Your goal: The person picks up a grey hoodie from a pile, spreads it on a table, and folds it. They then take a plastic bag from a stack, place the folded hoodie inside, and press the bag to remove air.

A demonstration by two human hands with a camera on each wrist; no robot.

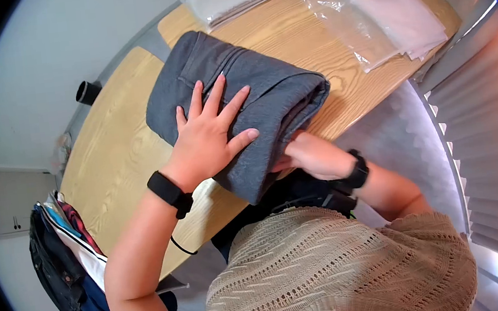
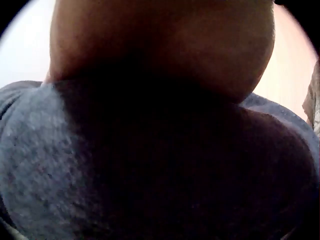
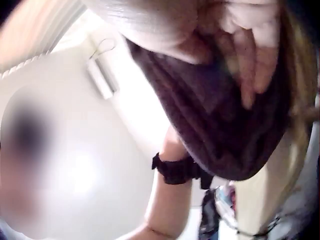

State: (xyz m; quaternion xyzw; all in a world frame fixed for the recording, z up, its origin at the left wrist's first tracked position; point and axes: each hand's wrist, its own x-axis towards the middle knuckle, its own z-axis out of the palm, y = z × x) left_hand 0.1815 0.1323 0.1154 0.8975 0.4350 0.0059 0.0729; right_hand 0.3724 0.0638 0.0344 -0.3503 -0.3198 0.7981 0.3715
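Observation:
A folded dark grey garment (image 1: 265, 86) lies across the wooden table, its near end reaching past the front edge. On top of it my left hand (image 1: 207, 139) rests flat with fingers spread. In the left wrist view that hand (image 2: 160, 45) is a dark shape against the grey cloth (image 2: 40, 160). My right hand (image 1: 313, 154) reaches under the garment's near right side, by the open fold, its fingers hidden from above. From the right wrist, its fairly straight fingers (image 3: 245, 65) lie against the dark cloth (image 3: 215, 130).
Clear plastic packaging (image 1: 358, 32) and white sheets (image 1: 405, 15) lie on the table's far right. Several clothes (image 1: 68, 262) hang beyond the left end of the wooden table (image 1: 119, 152). A black cylinder (image 1: 88, 92) stands behind. A pale curtain (image 1: 491, 128) hangs at right.

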